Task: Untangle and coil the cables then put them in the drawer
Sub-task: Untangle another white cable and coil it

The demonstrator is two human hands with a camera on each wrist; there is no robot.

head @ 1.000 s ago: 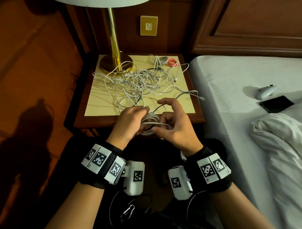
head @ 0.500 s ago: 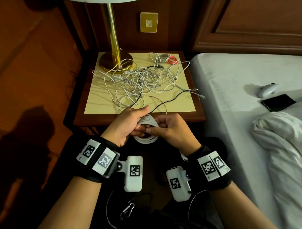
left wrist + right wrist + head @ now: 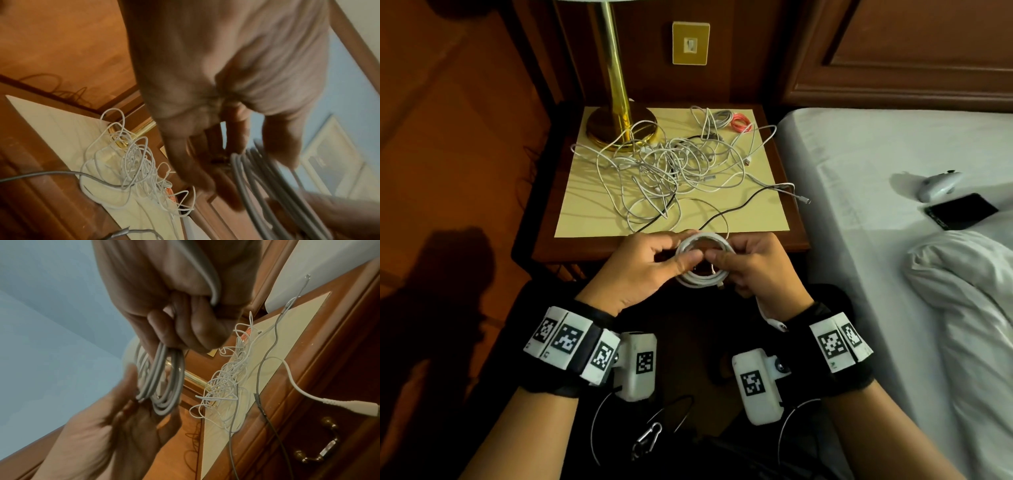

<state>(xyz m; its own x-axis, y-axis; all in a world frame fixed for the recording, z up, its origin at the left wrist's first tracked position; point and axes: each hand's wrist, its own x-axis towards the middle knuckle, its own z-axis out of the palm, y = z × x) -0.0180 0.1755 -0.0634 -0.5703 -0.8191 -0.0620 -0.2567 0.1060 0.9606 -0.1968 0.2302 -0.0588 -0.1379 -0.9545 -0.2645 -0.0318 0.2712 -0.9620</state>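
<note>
Lamp (image 3: 619, 113): brass base at the far left corner of the surface (image 3: 770, 245), some white strands lying over it.
Tangle of cables (image 3: 681, 171): loose white and black strands heaped on the cream mat, well behind the hands.
Left hand (image 3: 643, 263): fingers and thumb curled round the left side of the coiled white cable (image 3: 700, 245), pinching its loops.
Coiled white cable: a small ring of several turns, held in the air just in front of the surface's near edge, between both hands.
Right hand (image 3: 756, 263): fingers curled round the coil's right side, gripping it.
Drawer (image 3: 320, 449): closed, brass handle, below the top.
Bed (image 3: 893, 240): white sheet, dark phone (image 3: 962, 210) on it.
</note>
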